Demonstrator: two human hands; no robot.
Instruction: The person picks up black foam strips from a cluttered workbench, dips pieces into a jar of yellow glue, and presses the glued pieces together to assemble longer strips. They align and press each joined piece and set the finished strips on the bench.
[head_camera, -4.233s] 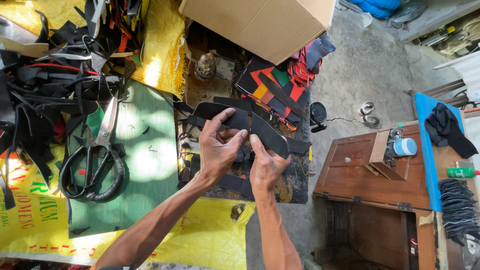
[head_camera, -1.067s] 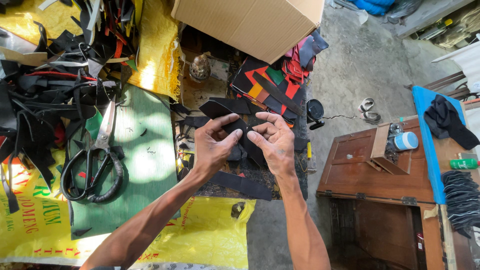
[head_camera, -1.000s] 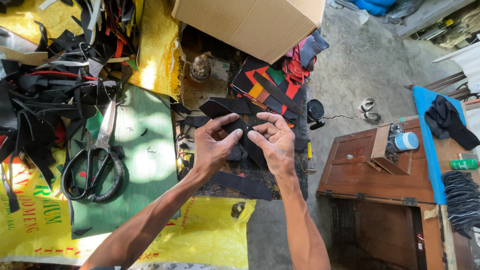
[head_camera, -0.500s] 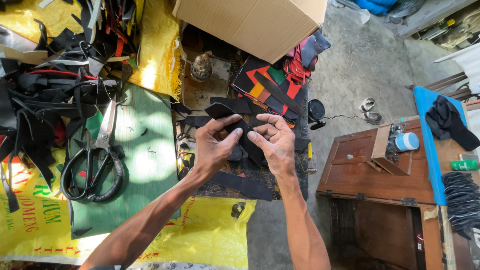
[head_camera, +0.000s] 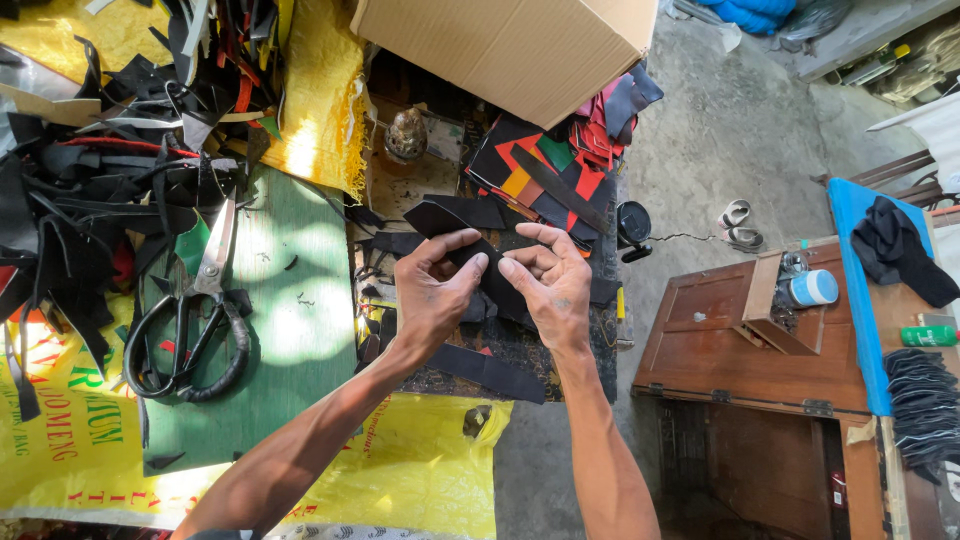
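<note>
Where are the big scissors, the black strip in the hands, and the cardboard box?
scissors (head_camera: 205, 300), head view, on the pivot where blades meet handles.
black strip (head_camera: 440, 218), head view, on its free end above the left thumb.
cardboard box (head_camera: 510, 50), head view, on its broad side panel.

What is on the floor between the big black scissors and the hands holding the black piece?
In the head view, only the green mat lies between the scissors and the left hand; that stretch holds just tiny dark scraps.

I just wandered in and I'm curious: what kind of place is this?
Probably a small leather or fabric craft workshop. Large black-handled scissors lie on a green cutting mat beside a heap of black offcut strips, and both hands hold a curved black cut piece.
</note>
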